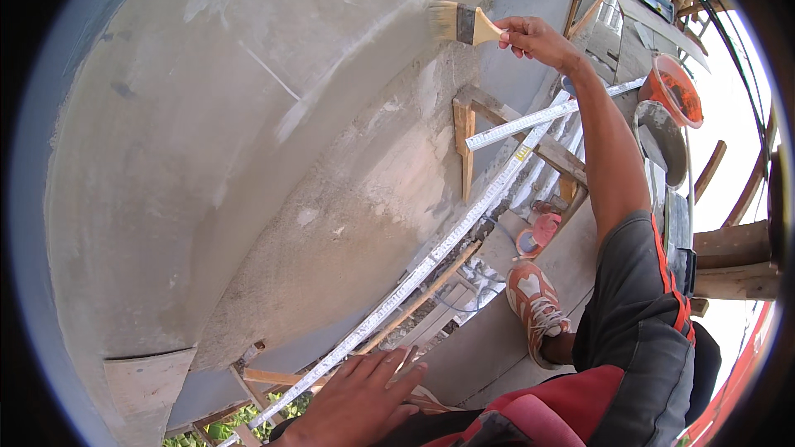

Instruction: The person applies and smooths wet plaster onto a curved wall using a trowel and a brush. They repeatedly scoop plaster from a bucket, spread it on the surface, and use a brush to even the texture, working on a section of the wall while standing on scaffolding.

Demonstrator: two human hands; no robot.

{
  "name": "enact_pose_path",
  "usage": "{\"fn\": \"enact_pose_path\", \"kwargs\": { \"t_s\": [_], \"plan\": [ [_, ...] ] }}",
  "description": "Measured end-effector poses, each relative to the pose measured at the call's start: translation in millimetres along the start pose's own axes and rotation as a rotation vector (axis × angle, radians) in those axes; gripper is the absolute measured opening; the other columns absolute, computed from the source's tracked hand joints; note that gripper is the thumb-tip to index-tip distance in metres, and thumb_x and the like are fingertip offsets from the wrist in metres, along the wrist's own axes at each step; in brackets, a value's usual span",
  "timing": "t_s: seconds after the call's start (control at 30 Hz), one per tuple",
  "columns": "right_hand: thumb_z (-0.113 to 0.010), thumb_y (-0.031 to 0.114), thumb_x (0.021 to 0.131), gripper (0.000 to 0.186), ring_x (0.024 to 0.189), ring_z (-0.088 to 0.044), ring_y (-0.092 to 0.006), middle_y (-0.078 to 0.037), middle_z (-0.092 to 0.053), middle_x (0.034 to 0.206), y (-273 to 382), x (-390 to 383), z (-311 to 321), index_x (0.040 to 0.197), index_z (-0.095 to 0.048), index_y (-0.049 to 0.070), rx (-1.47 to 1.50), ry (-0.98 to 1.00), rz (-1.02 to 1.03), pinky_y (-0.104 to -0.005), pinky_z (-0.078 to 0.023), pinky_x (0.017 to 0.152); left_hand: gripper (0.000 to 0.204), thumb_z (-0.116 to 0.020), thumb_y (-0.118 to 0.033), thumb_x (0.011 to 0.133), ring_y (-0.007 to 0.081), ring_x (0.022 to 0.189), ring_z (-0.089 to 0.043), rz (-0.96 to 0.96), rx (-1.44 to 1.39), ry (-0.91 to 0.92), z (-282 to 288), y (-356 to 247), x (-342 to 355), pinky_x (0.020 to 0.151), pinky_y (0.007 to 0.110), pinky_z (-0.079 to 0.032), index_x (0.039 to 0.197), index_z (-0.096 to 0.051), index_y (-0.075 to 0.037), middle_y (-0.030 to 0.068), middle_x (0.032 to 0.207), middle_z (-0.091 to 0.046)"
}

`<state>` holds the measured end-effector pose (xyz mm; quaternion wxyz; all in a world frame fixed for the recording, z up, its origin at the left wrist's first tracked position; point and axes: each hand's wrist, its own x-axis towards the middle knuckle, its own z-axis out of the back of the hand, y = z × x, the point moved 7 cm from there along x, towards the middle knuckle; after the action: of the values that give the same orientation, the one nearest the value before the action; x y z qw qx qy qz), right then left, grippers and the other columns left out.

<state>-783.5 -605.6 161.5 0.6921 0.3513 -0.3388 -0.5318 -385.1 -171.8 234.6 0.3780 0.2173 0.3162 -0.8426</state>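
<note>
My right hand [538, 41] grips the pale wooden handle of a wide paintbrush [464, 22], its bristles at the grey plastered wall [232, 99] along the boundary between smooth and rough plaster. My left hand [364, 397] is low in the view, fingers spread and lying loosely, near a long silver straightedge [431, 257]; whether it rests on my leg or something else I cannot tell. A second, shorter silver bar [505, 128] crosses a wooden frame [464, 149] beside the rough plaster.
I am on narrow boards [480, 356], one sneaker [534, 306] showing. At the right are an orange bucket [675, 74], a grey bucket [671, 161], timber poles [729, 281] and dark cables. A tray [654, 0] sits at the top right; leaves show below the scaffold.
</note>
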Motion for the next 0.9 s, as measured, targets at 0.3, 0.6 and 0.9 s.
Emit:
{"fn": "enact_pose_path", "kwargs": {
  "t_s": [0.3,0.6,0.9],
  "plan": [
    [-0.063,0.015,0.106,0.047,0.081,-0.062,-0.0135,-0.009,-0.065,0.101,-77.6,46.0,127.9,0.148,-0.052,-0.003,0.218,-0.628,-0.215,-0.0301,-0.052,0.065,0.059,-0.075,-0.024,0.097,0.0423,0.143,-0.053,-0.026,-0.061,-0.157,22.2,-0.4,35.5,0.120,0.052,-0.043,0.152,-0.059,-0.009,0.0222,0.155,-0.056],
    [-0.065,0.010,0.104,0.035,0.076,-0.061,-0.0105,-0.006,-0.067,0.095,9.8,-21.0,71.9,0.137,-0.061,-0.002,-0.067,0.450,-0.365,-0.0267,-0.049,0.062,0.060,-0.062,-0.049,0.109,0.0399,0.153,-0.046,0.049,-0.049,-0.069,48.5,14.4,49.6,0.127,0.050,-0.036,0.159,-0.055,-0.016,0.0237,0.161,-0.052],
    [-0.058,0.006,0.104,0.044,0.078,-0.063,-0.0144,-0.008,-0.063,0.101,-94.8,75.2,181.8,0.147,-0.049,-0.003,0.349,-0.480,-0.283,-0.0298,-0.051,0.062,0.061,-0.064,-0.051,0.108,0.0416,0.144,-0.055,0.162,-0.042,0.000,16.8,35.3,61.4,0.121,0.052,-0.042,0.155,-0.058,-0.014,0.0237,0.156,-0.056]
  ]
}}
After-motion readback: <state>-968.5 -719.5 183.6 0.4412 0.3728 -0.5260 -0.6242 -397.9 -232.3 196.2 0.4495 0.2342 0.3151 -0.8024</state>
